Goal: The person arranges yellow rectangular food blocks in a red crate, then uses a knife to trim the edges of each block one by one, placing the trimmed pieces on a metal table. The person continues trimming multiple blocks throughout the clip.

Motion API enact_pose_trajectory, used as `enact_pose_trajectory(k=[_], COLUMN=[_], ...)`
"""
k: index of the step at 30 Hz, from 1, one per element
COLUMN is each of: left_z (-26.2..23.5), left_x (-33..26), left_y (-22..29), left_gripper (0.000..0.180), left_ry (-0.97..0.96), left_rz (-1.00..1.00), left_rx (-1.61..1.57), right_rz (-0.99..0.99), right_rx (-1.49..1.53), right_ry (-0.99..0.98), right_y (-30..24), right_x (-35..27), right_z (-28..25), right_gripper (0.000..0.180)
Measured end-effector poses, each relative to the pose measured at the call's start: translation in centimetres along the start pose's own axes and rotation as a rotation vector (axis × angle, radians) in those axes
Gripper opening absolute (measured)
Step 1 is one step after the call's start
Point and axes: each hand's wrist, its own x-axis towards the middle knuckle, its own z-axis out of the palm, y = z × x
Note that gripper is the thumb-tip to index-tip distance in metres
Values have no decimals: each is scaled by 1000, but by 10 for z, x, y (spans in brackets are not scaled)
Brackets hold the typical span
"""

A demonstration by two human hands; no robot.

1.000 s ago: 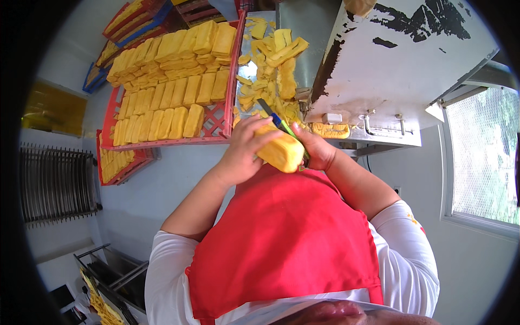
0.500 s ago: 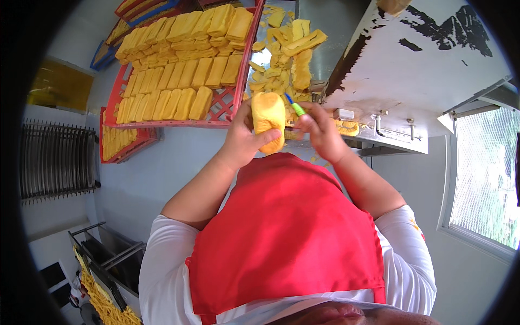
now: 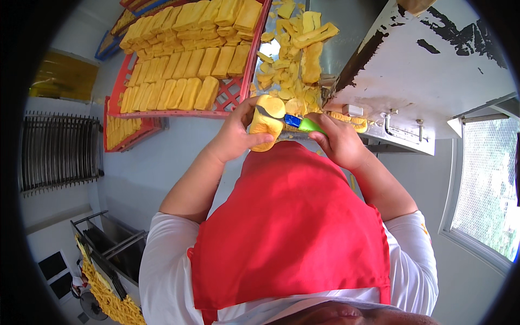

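My left hand (image 3: 236,133) grips an upright yellow loaf-shaped block (image 3: 265,131), with the thumb across its near lower side. My right hand (image 3: 341,140) is closed on the green handle of a knife (image 3: 310,125), which has a blue part toward the blade. The dark blade lies across the block near its top end, apparently cutting into it, with a rounded yellow piece above the blade. Just beyond both hands, yellow trimmings (image 3: 281,73) are spread over a metal tabletop (image 3: 346,32).
At the far left, a red crate (image 3: 173,114) holds rows of similar yellow blocks. Beneath it sits another red crate (image 3: 142,142) with more blocks. A white panel with peeling paint (image 3: 422,70) stands at the right, near a small pipe (image 3: 388,123). Metal racks are on the left.
My right hand has brought the knife down and against the block; its blade now crosses near the top end. The whole view has shifted slightly.
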Motion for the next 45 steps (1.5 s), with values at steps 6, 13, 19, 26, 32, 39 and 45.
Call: enact_pose_trajectory(k=[6,13,19,26,32,39,45], left_z=[-14,-75,-131,-162,-229,-258,-279], left_x=[-9,21,76,81,56,85,92], left_y=[-20,-37,-49,-109,-120,-127,-67], left_gripper=[75,69,82,60,71,52,40], left_ry=[-109,452,567,279,158,337,305], left_rz=[-137,-222,-122,-365,-289,-545,-777], left_rx=[-52,-423,891,1212,1356,237,-700], right_rz=[514,667,700,770,751,637,684], right_rx=[64,315,262,262,340,351,642], right_ry=[-128,-101,-97,-68,58,126,186], right_y=[81,98,95,70,50,13,-6], right_x=[-4,-28,-35,-17,23,88,117], right_z=[48,71,79,87,115,142,163], right_gripper=[37,32,36,32,28,30,27])
